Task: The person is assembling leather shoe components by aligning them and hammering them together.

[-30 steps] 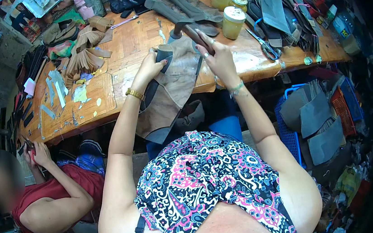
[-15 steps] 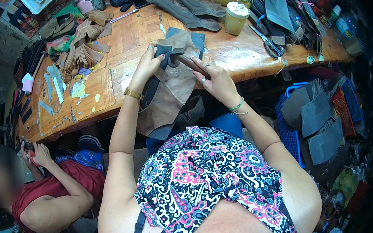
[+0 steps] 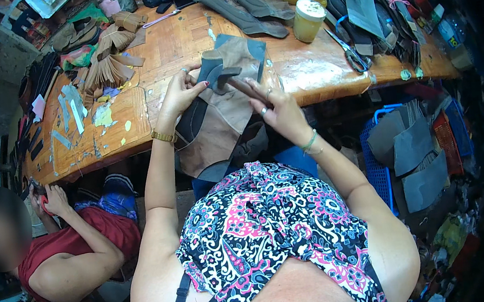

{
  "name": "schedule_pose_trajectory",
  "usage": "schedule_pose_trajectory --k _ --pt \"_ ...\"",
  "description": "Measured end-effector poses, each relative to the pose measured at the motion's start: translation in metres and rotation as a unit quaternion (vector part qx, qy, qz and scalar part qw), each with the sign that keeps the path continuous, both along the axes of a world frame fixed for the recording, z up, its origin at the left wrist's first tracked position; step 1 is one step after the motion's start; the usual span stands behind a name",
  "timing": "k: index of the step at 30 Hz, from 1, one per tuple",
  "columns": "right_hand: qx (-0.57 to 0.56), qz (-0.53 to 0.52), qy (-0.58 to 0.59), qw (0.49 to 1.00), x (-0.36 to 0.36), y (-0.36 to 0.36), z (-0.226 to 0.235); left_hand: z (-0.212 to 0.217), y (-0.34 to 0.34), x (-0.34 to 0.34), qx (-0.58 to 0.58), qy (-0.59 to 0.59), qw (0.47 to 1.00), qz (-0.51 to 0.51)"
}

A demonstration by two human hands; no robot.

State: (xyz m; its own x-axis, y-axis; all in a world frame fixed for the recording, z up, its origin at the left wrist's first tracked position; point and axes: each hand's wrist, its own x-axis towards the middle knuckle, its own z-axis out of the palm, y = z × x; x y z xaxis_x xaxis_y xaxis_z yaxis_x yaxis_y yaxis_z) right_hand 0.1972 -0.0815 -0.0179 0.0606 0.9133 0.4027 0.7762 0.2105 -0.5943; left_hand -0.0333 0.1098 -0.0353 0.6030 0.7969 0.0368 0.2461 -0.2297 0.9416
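Observation:
A brown and grey leather shoe upper piece (image 3: 229, 114) drapes over the near edge of the wooden worktable (image 3: 172, 46). My left hand (image 3: 182, 93) pinches the dark edge of this leather, thumb and fingers together at its left side. In my right hand (image 3: 283, 113) is a hammer (image 3: 247, 88), fingers wrapped round its wooden handle. The hammer's dark head lies over the leather, just right of my left fingertips. Whether the head touches the leather, I cannot tell.
Glue-like jars (image 3: 309, 20), scissors (image 3: 347, 50) and tall boot pieces (image 3: 241, 6) lie beyond my hands. Leather strips (image 3: 107, 71) and scraps cover the left side. A blue basket (image 3: 377, 160) with grey pieces stands at right. A co-worker in red (image 3: 105, 227) sits at left holding a red-handled tool.
My left hand has shifted down and left along the leather edge, and more of the dark flap shows. The hammer head has dropped slightly over the leather.

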Motion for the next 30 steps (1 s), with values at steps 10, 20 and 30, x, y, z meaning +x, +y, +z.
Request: schedule_pose_trajectory --k 10,20,30 --pt "0.027 0.032 -0.004 0.999 -0.008 -0.005 0.0 -0.012 0.007 -0.004 0.002 -0.03 1.0 0.008" --pt "0.054 0.004 0.0 0.999 0.008 0.008 0.044 -0.003 0.026 -0.027 -0.084 -0.119 0.989 0.0" --pt "0.013 0.037 -0.07 0.997 -0.016 0.045 0.019 -0.018 0.044 -0.016 -0.053 -0.181 0.978 0.093"
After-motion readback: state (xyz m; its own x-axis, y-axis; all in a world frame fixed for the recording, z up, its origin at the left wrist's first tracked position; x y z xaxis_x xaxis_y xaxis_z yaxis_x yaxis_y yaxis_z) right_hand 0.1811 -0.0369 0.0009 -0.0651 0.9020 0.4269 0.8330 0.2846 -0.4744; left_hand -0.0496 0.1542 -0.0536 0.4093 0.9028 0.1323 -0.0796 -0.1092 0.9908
